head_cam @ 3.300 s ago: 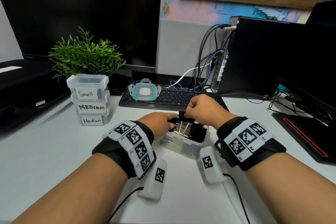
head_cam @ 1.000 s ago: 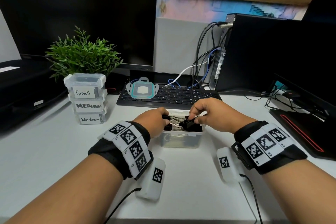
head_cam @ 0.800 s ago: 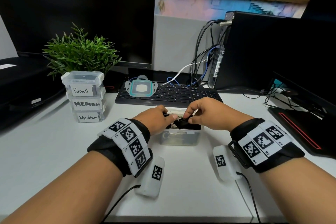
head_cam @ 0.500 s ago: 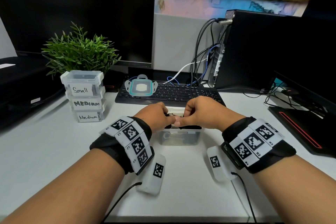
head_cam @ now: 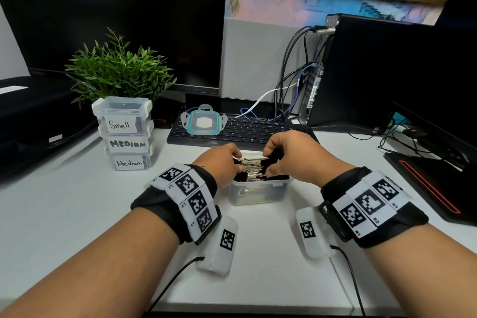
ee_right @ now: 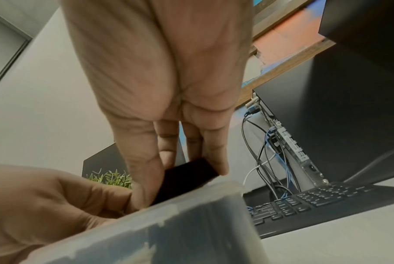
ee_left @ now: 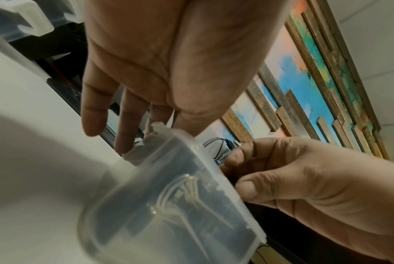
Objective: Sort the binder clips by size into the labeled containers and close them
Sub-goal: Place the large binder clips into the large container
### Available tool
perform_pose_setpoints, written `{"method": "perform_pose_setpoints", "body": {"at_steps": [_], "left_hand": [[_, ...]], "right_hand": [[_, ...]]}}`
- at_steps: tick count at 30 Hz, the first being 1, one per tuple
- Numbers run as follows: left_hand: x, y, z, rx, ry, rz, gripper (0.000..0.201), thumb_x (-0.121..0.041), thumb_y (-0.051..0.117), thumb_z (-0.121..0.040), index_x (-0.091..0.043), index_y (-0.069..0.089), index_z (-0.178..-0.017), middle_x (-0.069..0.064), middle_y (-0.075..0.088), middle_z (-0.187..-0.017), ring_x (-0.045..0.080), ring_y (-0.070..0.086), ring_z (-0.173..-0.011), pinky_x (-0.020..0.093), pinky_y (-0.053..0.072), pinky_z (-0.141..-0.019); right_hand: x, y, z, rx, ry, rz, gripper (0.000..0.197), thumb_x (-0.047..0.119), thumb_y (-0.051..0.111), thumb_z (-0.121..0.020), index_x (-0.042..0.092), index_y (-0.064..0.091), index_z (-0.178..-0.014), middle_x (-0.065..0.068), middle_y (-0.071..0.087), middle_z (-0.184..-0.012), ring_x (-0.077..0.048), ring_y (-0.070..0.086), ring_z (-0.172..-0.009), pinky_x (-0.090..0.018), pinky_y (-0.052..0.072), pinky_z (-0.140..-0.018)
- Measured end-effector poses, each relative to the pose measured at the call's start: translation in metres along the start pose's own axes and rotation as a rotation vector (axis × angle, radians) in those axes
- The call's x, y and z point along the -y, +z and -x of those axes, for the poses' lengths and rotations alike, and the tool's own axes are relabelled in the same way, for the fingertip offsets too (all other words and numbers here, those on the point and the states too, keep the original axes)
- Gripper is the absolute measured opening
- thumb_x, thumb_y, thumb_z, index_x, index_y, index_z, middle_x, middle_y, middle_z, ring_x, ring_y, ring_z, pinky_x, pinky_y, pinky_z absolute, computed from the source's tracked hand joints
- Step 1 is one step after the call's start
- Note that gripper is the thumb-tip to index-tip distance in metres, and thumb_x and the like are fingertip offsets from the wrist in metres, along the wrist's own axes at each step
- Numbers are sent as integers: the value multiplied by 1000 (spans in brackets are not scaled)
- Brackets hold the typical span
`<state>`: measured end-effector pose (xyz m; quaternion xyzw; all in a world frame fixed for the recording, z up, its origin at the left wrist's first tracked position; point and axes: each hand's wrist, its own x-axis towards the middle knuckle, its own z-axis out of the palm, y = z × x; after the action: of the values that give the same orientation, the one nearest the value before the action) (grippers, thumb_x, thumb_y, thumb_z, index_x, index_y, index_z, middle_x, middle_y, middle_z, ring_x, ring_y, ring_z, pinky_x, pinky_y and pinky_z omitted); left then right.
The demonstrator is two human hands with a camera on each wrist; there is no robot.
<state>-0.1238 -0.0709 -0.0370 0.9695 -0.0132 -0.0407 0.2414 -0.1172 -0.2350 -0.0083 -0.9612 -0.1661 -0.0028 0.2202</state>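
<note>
An open clear container (head_cam: 258,195) packed with black binder clips (head_cam: 254,169) stands mid-desk. Both hands reach into it from above. My right hand (head_cam: 268,162) pinches a black binder clip (ee_right: 187,176) between thumb and fingers just above the rim. My left hand (head_cam: 238,164) lies on the container's left side with its fingers fairly straight. In the left wrist view its outer fingers (ee_left: 123,135) touch the rim, while thumb and forefinger tips are hidden behind it. The container's teal-edged lid (head_cam: 204,122) lies on the keyboard.
Three closed containers (head_cam: 125,134) labelled Small, MEDIUM and Medium are stacked at the left, in front of a green plant (head_cam: 116,72). A black keyboard (head_cam: 247,133) lies behind the open container. A monitor, a computer tower (head_cam: 387,72) and cables fill the back.
Over the last second the hands drew together over the container. The right hand has shifted among the clips and now pinches one near the far rim. The container has stayed put.
</note>
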Motion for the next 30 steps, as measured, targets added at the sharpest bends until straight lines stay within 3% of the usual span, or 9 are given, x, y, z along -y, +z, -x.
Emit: {"method": "perform_pose_setpoints", "body": {"at_steps": [3,6,9,11,15,22,30], "left_hand": [[0,0,0,0,-1,-4,35,-29,54,-94,-21,48,-128,4,54,-129,20,50,-115,27,39,-89],[0,1,-1,22,5,-1,35,-28,52,-95,-22,47,-129,5,56,-126,20,53,-113,27,40,-88],[0,1,-1,38,4,4,36,-27,51,-96,-22,45,-131,6,56,-127,21,53,-113,28,41,-90],[1,2,-1,43,6,4,37,-27,51,-96,-22,46,-132,6,55,-129,21,53,-114,29,41,-92],[1,3,-3,49,15,-5,37,-27,49,-97,-22,45,-134,7,53,-132,21,52,-117,29,40,-94],[2,5,-6,59,3,-3,37,-27,49,-97,-23,45,-133,8,52,-131,22,53,-114,30,41,-93],[1,4,-6,56,1,-11,37,-27,49,-97,-22,46,-133,8,51,-132,22,52,-116,30,40,-93]], "right_hand": [[0,3,0,-8,-2,-9,32,16,84,-68,20,66,-94,9,61,-83,2,50,-66,-11,38,-55],[-4,6,-1,-30,11,-40,33,15,84,-67,21,65,-93,7,63,-85,-1,52,-68,-14,38,-56],[-10,8,-4,-51,60,-102,40,26,85,-66,21,64,-99,5,64,-100,-10,58,-92,-24,48,-78],[-15,9,-4,-60,115,-175,46,35,83,-67,18,64,-106,5,63,-102,-13,59,-96,-31,50,-87],[-18,7,-3,-56,136,-216,37,25,84,-68,16,66,-99,4,64,-85,-15,60,-82,-32,52,-80],[-15,8,-4,-76,99,-162,40,27,88,-61,21,68,-95,6,63,-84,-11,57,-77,-25,48,-68],[-8,9,-3,-41,74,-192,28,14,87,-63,21,62,-74,6,60,-69,-7,52,-59,-19,41,-55]]}}
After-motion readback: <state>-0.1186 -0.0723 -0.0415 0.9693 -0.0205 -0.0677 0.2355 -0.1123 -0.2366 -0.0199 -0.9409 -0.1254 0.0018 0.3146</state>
